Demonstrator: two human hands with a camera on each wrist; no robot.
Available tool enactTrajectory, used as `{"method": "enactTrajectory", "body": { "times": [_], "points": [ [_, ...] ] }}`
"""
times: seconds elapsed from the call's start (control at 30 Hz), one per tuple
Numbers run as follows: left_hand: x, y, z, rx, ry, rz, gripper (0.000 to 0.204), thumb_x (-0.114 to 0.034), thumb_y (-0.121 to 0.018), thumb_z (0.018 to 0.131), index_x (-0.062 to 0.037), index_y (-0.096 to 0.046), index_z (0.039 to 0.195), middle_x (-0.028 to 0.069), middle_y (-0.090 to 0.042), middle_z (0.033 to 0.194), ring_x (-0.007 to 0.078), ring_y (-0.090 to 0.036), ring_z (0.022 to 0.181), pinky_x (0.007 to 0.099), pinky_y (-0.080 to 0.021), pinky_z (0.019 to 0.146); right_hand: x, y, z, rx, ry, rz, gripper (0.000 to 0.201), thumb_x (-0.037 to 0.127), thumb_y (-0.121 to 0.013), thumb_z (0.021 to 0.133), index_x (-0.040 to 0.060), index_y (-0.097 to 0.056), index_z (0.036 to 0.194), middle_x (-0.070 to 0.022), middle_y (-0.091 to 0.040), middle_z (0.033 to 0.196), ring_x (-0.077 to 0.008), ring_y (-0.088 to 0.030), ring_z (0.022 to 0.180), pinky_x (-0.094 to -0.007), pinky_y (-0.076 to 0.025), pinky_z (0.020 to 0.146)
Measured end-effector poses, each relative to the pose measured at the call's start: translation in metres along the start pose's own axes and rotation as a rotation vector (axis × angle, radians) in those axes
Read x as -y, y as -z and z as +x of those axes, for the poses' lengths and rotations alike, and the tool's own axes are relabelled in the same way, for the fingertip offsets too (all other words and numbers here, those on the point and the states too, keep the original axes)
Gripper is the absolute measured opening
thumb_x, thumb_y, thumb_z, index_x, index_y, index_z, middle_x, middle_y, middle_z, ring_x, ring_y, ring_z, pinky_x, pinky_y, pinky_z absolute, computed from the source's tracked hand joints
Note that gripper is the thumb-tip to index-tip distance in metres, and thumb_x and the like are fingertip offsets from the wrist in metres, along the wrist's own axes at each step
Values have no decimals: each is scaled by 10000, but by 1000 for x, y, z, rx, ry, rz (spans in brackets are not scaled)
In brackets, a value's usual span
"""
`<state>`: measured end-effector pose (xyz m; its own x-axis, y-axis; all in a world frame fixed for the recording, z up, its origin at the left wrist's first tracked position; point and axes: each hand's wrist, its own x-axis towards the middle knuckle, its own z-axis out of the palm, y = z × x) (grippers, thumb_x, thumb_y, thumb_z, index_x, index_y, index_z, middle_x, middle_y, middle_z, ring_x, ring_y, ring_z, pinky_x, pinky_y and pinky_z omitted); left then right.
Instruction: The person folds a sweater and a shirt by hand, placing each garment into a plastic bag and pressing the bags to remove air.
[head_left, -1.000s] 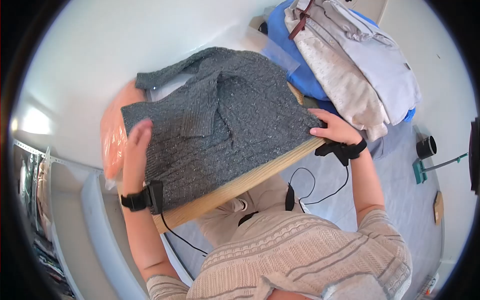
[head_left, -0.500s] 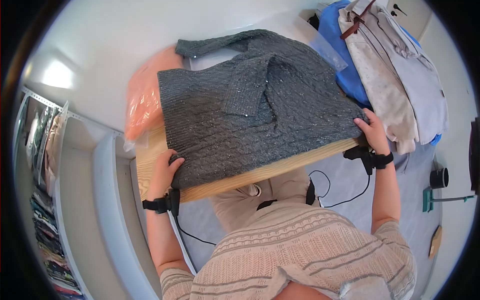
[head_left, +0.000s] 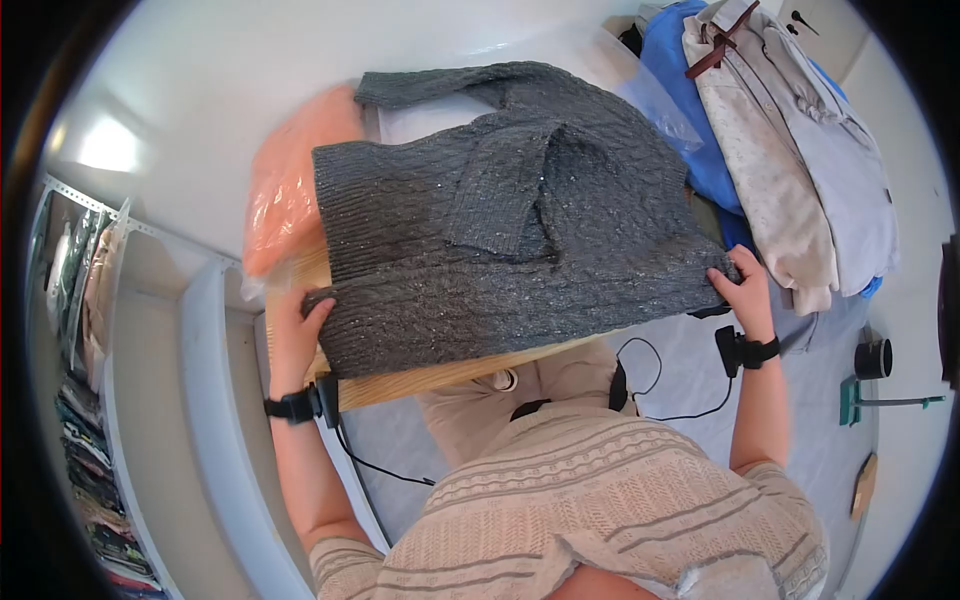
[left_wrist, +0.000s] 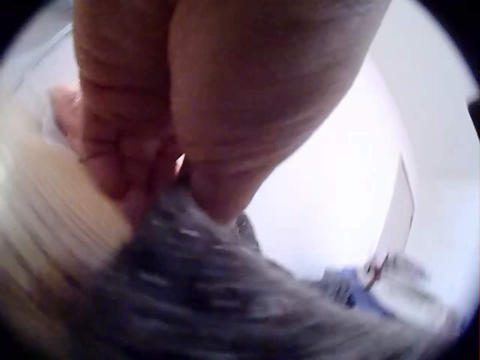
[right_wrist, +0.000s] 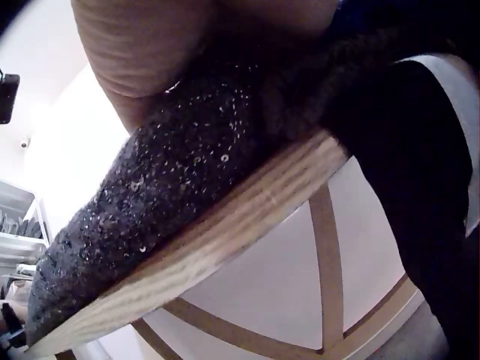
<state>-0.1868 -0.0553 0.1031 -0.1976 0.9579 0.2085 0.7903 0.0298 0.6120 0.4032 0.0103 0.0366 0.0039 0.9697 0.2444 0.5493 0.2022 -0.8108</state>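
- Here, the wooden table [head_left: 440, 375] carries the work; its pale front edge runs from about 8 o'clock to 3 o'clock in the head view, and I judge it gives me a flat bed for laying the knit out.
- The grey sweater [head_left: 500, 240] lies spread flat on the table, filling most of it. Its ribbed hem faces 9 o'clock and its neck end lies toward 3 o'clock, so its long axis runs roughly 9 to 3, tilted a little with the table edge. One sleeve is folded across the chest and the other reaches up toward 12 o'clock.
- A pile of pale clothes [head_left: 790, 150] on something blue sits at 2 o'clock, just beside the sweater.
- An orange bag [head_left: 285, 190] lies at 10 o'clock, partly under the sweater's hem end.
- My left hand [head_left: 295, 325], at 8 o'clock, pinches the near corner of the hem, fingers curled into the knit; the left wrist view shows the grey wool bunched at my fingertips.
- My right hand [head_left: 742, 285], at 3 o'clock, grips the sweater's near edge at the table's corner. Holding both near corners, I judge, keeps the cloth taut and square.
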Motion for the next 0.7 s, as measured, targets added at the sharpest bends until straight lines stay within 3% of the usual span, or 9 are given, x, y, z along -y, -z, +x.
{"method": "enactTrajectory", "body": {
  "times": [0.03, 0.07, 0.2, 0.33, 0.43, 0.47, 0.5, 0.6, 0.7],
  "points": [
    [10, -8, 4, 105, -64, 118, 279, -90, -688, 826, 18, -556, 1047, 116, -613, 842, 204, -577, 773, 341, -469, 733, -1, -4, -1, -68, 145, -98, 216, 73, -724, 727, -35, -581, 846, -59, -528, 790, -145, -513, 749, -258, -397, 661],
    [2, -15, 5, 120, -161, 272, 296, -97, -700, 806, 10, -562, 1045, 138, -608, 879, 245, -585, 816, 374, -473, 750, 1, -8, -2, -71, 118, -116, 246, 69, -727, 701, -36, -580, 868, -98, -532, 841, -222, -541, 800, -288, -419, 703],
    [-51, 5, 23, 78, -205, 308, 334, -110, -693, 820, -12, -557, 1109, 104, -610, 932, 225, -587, 842, 364, -478, 762, -1, -16, -2, -147, 180, -134, 274, 83, -722, 698, -32, -587, 907, -144, -575, 867, -310, -568, 838, -345, -452, 770],
    [-133, 0, 52, 318, -176, 49, 361, -149, -650, 875, -40, -534, 1199, 102, -630, 992, 178, -595, 908, 328, -488, 800, 0, -14, -1, -111, 178, -132, 305, 98, -730, 695, -34, -599, 936, -151, -586, 880, -316, -564, 852, -352, -453, 778],
    [-132, -53, 84, 467, -149, -25, 421, -214, -644, 887, -39, -508, 1245, 141, -626, 1017, 200, -602, 938, 329, -487, 827, -3, -5, -3, -74, 236, -121, 342, 105, -733, 700, -32, -595, 981, -149, -576, 900, -317, -551, 887, -348, -441, 808],
    [-130, -72, 94, 503, -116, 35, 558, -292, -655, 877, -26, -452, 1324, 200, -610, 1083, 275, -605, 998, 359, -478, 867, 4, 4, -6, -18, 205, -61, 380, 123, -739, 723, -18, -589, 1042, -123, -595, 976, -264, -555, 962, -323, -425, 865],
    [-125, -91, 102, 519, -145, 37, 558, -292, -655, 877, -26, -452, 1324, 200, -610, 1083, 275, -605, 998, 359, -478, 867, 0, 10, -9, -47, 189, -70, 380, 123, -739, 723, -18, -589, 1042, -123, -595, 976, -264, -555, 962, -323, -425, 865],
    [-122, -132, 117, 435, -190, 214, 729, -314, -686, 836, 4, -358, 1404, 264, -568, 1177, 373, -558, 1101, 389, -425, 958, -18, 24, -15, 46, 52, 542, 359, 164, -750, 759, 19, -606, 1055, -80, -606, 1128, -170, -535, 1069, -288, -397, 934],
    [-114, -152, 128, 355, -424, 273, 635, -226, -657, 845, 23, -393, 1366, 258, -560, 1194, 365, -547, 1119, 376, -417, 965, -23, 17, -17, -30, 91, 262, 295, 158, -748, 760, 19, -630, 992, -96, -614, 1103, -192, -546, 1056, -297, -414, 912]
  ]
}}
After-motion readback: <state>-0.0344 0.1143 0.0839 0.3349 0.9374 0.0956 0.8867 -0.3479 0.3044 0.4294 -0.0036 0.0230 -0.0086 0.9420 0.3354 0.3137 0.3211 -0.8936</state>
